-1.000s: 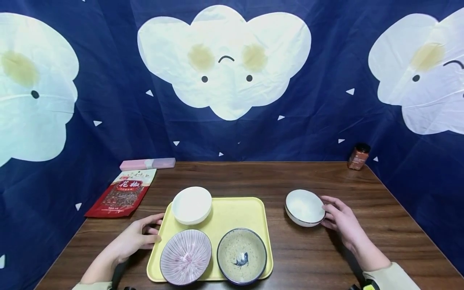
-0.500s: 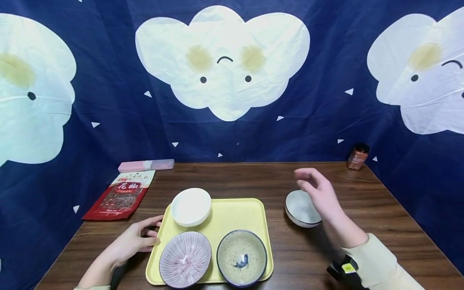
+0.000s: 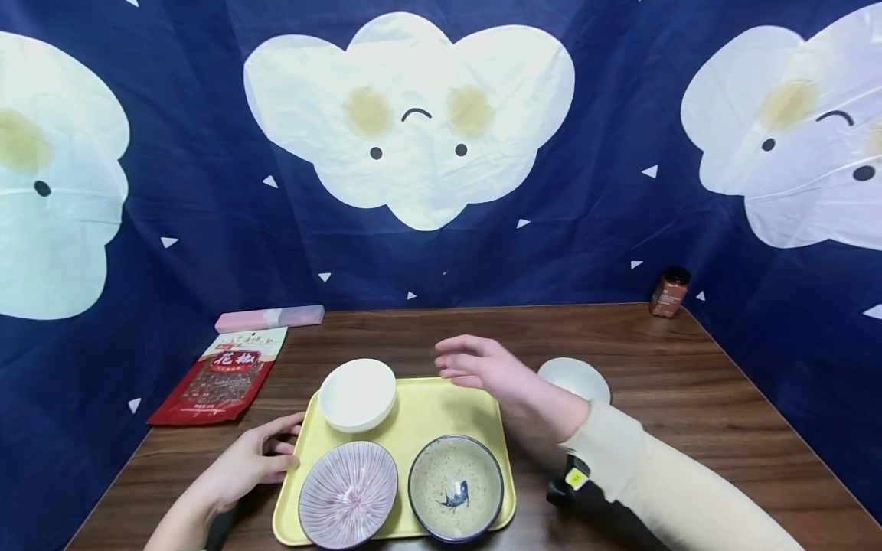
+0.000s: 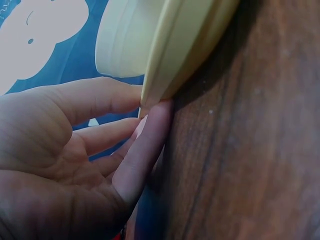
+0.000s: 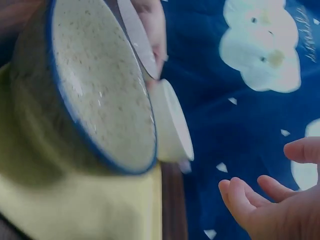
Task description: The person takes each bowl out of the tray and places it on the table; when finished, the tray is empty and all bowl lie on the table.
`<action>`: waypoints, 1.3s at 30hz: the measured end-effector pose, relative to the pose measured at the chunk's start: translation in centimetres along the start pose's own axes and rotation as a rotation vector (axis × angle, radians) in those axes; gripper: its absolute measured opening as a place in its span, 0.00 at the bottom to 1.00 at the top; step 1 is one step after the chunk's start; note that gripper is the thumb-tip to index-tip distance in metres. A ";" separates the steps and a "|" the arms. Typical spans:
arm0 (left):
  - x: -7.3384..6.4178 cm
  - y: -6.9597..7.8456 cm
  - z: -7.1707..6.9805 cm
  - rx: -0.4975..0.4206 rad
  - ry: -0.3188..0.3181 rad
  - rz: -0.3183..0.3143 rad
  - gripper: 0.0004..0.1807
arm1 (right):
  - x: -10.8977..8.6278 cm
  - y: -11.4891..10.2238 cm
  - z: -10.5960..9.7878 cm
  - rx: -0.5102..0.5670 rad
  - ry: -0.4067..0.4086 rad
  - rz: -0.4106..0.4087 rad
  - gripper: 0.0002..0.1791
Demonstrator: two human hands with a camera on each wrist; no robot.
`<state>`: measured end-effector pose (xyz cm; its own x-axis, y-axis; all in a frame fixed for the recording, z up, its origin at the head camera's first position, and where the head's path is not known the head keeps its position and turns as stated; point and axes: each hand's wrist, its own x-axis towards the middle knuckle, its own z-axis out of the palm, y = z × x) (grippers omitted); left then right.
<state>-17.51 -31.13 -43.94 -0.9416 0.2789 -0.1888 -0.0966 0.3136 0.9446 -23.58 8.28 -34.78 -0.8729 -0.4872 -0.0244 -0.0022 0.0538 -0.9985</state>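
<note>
My left hand [image 3: 241, 467] is at the left rim of a yellow tray [image 3: 430, 409]. In the left wrist view its thumb and fingers [image 4: 107, 97] pinch that rim. On the tray stand a white bowl [image 3: 357, 396] at back left, a purple-striped bowl [image 3: 349, 493] at front left and a speckled bowl [image 3: 456, 488] with a blue fish at front right. Over the tray's back right corner hovers my right hand [image 3: 492, 375], fingers loosely bent and holding nothing. Behind that forearm, a small white bowl [image 3: 575, 375] sits on the table, partly hidden.
A red packet [image 3: 220, 379] lies on the left of the wooden table [image 3: 689, 428], with a long pink box [image 3: 269, 318] behind it. At the far right corner stands a small black-lidded jar [image 3: 669, 292]. A blue cloth [image 3: 427, 268] hangs along the back.
My right hand has let go of the small white bowl at the right, risen and swept left to the tray. My left hand has stayed at the tray rim.
</note>
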 end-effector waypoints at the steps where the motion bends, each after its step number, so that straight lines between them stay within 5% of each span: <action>1: 0.0 0.0 0.0 0.001 0.000 -0.004 0.43 | 0.4 0.1 0.7 0.003 -0.008 0.016 0.24; 17: 0.0 0.1 0.1 0.002 0.013 -0.005 0.42 | 6.6 2.6 6.3 0.000 -0.046 0.272 0.24; 39: 0.0 0.0 0.1 0.005 0.011 0.021 0.42 | 7.8 4.2 8.4 0.104 0.065 0.334 0.31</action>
<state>-17.45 -31.00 -43.99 -0.9469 0.2756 -0.1656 -0.0747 0.3125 0.9470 -26.34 -2.59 -39.60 -0.8463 -0.4007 -0.3510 0.3356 0.1105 -0.9355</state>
